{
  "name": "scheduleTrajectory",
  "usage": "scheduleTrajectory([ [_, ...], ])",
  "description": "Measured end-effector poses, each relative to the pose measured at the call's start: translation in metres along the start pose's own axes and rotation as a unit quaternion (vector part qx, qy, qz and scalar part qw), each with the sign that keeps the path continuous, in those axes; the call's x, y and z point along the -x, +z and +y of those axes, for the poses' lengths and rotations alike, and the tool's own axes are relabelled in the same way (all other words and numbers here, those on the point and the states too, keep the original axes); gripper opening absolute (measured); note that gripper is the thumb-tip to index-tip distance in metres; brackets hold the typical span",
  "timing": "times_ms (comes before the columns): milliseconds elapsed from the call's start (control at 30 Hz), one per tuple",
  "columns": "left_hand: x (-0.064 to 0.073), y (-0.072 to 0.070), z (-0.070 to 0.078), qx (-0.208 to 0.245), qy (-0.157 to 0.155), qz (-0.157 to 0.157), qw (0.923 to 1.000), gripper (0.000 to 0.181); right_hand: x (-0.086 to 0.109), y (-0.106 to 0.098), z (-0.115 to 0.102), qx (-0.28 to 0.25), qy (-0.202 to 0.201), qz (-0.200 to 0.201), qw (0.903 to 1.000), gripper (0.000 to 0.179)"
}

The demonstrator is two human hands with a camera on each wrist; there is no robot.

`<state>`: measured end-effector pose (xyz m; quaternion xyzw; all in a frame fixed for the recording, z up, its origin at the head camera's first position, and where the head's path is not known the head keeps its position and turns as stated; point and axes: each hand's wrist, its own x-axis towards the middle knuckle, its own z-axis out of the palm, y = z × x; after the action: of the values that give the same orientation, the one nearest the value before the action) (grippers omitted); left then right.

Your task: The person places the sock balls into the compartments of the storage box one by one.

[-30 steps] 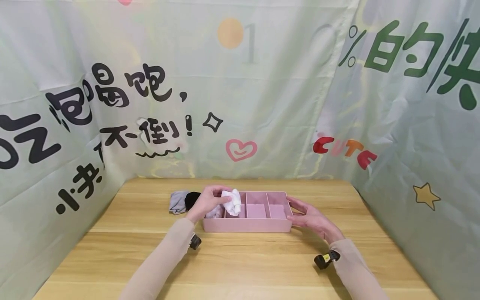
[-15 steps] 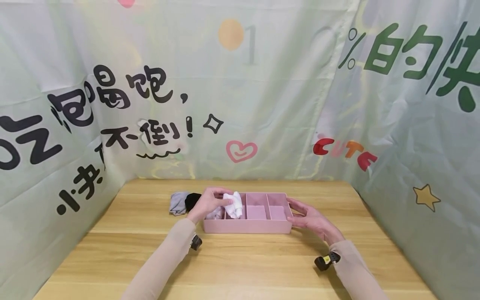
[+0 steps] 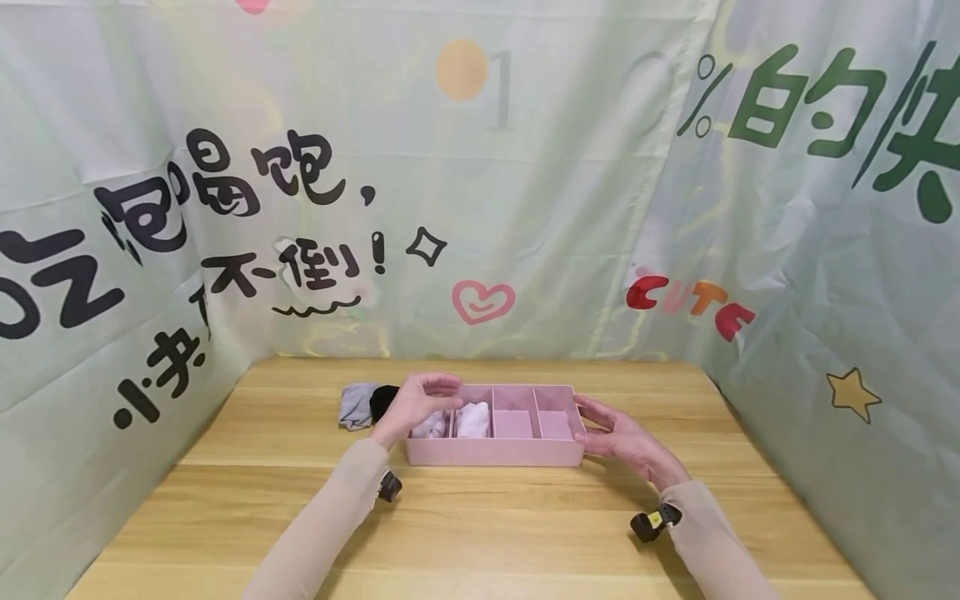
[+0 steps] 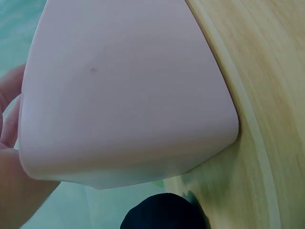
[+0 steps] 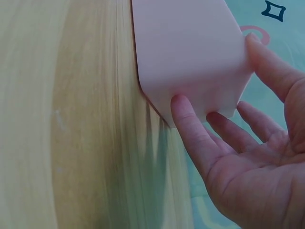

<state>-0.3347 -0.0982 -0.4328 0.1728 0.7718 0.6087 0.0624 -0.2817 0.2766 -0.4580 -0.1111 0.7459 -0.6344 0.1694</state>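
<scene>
A pink divided storage box [image 3: 495, 452] stands on the table, its compartments side by side. My left hand [image 3: 416, 407] hovers over its left end, fingers apart and holding nothing. Just below the fingertips, a white bundled cloth [image 3: 473, 420], like a rolled sock, lies in the second compartment from the left. Another pale bundled cloth [image 3: 430, 426] fills the leftmost compartment, partly behind the hand. My right hand [image 3: 622, 437] rests its extended fingertips against the box's right end; the right wrist view shows these fingers [image 5: 190, 129] spread along the end wall.
Left of the box lie a grey cloth bundle [image 3: 357, 406] and a black one [image 3: 383, 401], the latter partly hidden by the left hand. Printed fabric curtains [image 3: 555, 208] enclose the wooden table [image 3: 480, 525] at the back and sides.
My left hand lowered the white bundled cloth into the second compartment and let go of it; its fingers are now above it. The right hand has stayed at the box's right end.
</scene>
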Motion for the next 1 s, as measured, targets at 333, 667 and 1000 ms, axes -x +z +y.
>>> scheduleTrajectory([
  [333,0.005,-0.012,0.000,0.004,0.019,0.039,0.9991,0.037,0.000,-0.002,-0.005,0.015,0.011,0.002,0.9998,0.078],
  [667,0.014,-0.031,-0.009,0.005,0.011,0.099,0.9950,0.030,0.000,-0.001,-0.003,0.018,0.005,-0.001,0.9998,0.077],
  [1000,0.027,-0.054,-0.019,0.023,0.005,0.115,0.9931,0.034,0.001,-0.001,-0.002,0.016,-0.001,-0.006,0.9999,0.078],
])
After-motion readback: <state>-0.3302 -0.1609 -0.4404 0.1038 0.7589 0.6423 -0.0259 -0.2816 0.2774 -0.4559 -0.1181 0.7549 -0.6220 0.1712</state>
